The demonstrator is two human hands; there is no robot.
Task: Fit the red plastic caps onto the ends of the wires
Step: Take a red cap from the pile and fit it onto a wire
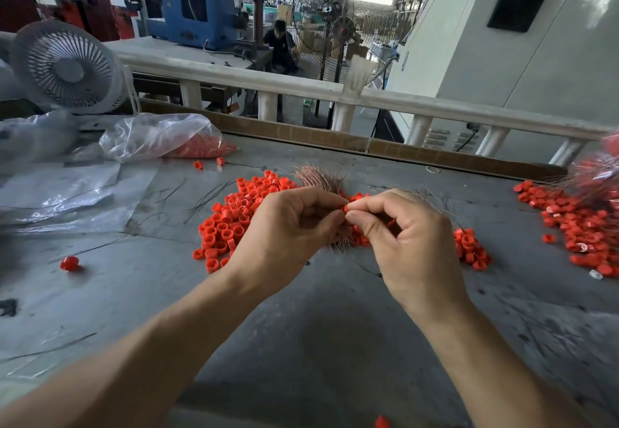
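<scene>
— Item one, hands: what do we log?

— Our left hand point(288, 223) grips the bundle of copper wires point(318, 178), fingers curled round it. Our right hand point(402, 226) pinches one red cap point(346, 208) between thumb and forefinger, right at the left fingertips; whether a wire end is already inside it, we cannot tell.

— Item two, stock on the grey table point(335, 327)?

— A loose pile of red caps point(234, 220) beneath our hands; more in the plastic bag point(160, 136) at the far left.

— Item three, finished work?

— The heap of capped wires point(582, 223) at right looks done. We judge the job partway: many caps and the held bundle remain.
</scene>
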